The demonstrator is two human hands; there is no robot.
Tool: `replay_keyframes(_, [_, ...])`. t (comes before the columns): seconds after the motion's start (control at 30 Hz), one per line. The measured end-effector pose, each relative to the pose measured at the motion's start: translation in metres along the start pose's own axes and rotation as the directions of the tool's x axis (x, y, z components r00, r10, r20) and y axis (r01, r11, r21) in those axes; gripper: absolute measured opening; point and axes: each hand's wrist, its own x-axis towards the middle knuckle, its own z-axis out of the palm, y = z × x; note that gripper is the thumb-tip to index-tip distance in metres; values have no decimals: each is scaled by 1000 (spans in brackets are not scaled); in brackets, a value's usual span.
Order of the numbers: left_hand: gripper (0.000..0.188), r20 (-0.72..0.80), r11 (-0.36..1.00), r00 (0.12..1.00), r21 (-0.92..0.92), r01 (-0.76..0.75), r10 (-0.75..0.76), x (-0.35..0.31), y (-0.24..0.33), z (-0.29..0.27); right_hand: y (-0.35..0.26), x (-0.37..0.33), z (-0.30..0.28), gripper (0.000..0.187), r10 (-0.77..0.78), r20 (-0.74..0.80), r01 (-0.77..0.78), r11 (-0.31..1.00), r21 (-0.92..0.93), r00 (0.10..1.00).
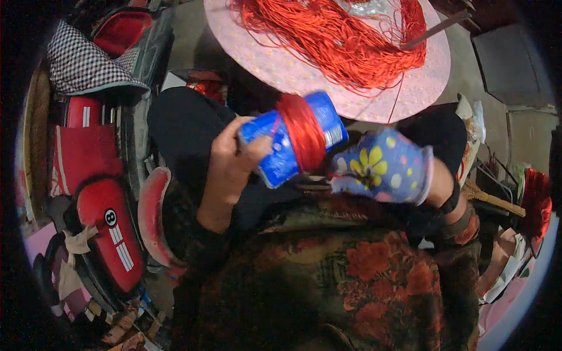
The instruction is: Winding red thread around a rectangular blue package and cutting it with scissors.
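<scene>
I see the left hand (231, 161) wrapped around the near end of a blue can (293, 137), fingers closed on it. The can is tilted, far end pointing up and right, held above the lap. A thick band of red thread (302, 140) is wound around the can's middle.

Right hand (383, 167) wears a blue glove with yellow flowers and coloured dots. It sits just beside the can's right end. It's motion-blurred, so I can't tell whether its grip is closed on anything or how far open it is.

Beyond the can lies a round pink tray (410, 88) with pale dots, carrying a loose tangled heap of red cord (333, 35). One strand runs down from the heap over the tray's rim toward the hands. A thin dark stick (436, 29) lies across the tray's upper right.

Person wears a dark top with an orange flower print (363, 263).

To the person's left: a red ride-on toy car (105, 228) with white stripes, and a black-and-white checked cloth (82, 61) further up. At the right, a broom with a wooden handle (494, 199) amid clutter.
</scene>
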Motion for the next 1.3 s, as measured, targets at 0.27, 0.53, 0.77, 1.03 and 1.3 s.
replay_keyframes(0.27, [51,558,958,790,35,283,-254,-1,20,3,40,29,-28,16,156,66,-170,889,425,985])
replay_keyframes(0.53, [67,228,691,965,-677,253,-131,-23,6,-13,45,-10,25,17,465,-145,-356,812,463,873])
replay_keyframes(0.77, [60,-50,824,997,-562,-78,60,10,12,-13,29,-11,18,16,195,80,-165,946,-281,978])
replay_keyframes(1.03, [36,394,976,897,-7,220,-200,-7,4,4,14,36,-33,19,207,20,-207,955,213,978])
replay_keyframes(1.3, [41,226,837,974,-539,94,36,-16,40,15,65,-16,32,19,449,-177,-332,826,455,876])
